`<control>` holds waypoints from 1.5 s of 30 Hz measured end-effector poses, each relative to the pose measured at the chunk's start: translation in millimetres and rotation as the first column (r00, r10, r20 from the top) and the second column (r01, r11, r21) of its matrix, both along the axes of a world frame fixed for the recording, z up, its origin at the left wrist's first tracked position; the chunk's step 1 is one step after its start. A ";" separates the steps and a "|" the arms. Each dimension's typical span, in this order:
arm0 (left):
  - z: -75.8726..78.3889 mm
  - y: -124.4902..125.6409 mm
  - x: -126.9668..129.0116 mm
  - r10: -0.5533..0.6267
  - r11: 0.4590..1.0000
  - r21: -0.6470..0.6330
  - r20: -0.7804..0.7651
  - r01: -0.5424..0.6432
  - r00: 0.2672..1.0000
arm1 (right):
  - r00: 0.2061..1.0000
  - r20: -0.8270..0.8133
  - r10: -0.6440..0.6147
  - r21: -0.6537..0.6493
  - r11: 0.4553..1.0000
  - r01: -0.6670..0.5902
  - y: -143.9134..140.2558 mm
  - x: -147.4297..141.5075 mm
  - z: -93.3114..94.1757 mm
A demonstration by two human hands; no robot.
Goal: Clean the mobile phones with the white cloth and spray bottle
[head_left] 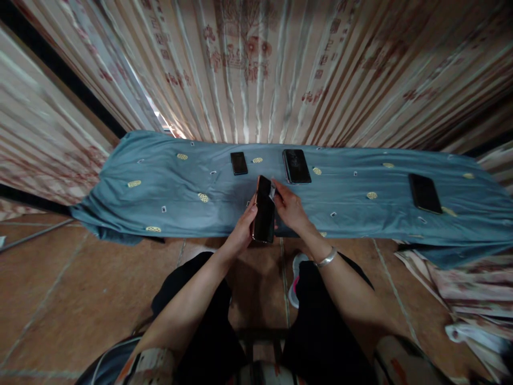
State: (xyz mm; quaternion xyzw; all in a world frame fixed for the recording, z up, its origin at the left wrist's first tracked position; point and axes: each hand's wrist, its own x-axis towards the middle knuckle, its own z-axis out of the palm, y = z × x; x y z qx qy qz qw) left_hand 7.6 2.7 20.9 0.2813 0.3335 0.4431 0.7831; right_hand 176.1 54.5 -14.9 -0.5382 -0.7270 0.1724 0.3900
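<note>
The left hand (242,227) grips a black phone (264,211) along its left edge, fingers curled behind it and thumb at the side, and holds it tilted above the near edge of a blue cloth (160,182). The right hand (290,208) meets the phone's upper right corner, where its fingertips pinch a small pale tab or strip (273,191); what that piece is cannot be made out. A silver bracelet (325,259) sits on the right wrist.

The blue cloth, dotted with small yellow ovals, covers a long low surface running from left to right. Three more dark phones lie flat on it: a small one (239,163) just beyond the held phone, a larger one (296,166) just to its right, and a third (425,193) well apart toward the right end.

Behind the cloth hangs a pleated curtain (256,64) in cream with red patterns. Below the hands are the person's dark trousers (320,321), a white and pink shoe (295,278), and a reddish tiled floor (60,289). Folded patterned fabric (473,294) lies on the floor at the right.
</note>
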 end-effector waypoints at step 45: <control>-3.5 17.2 2.9 0.309 0.938 -0.164 -0.003 -0.305 0.951 | 0.964 0.093 0.248 0.130 0.957 -0.259 -46.6 -51.2 12.1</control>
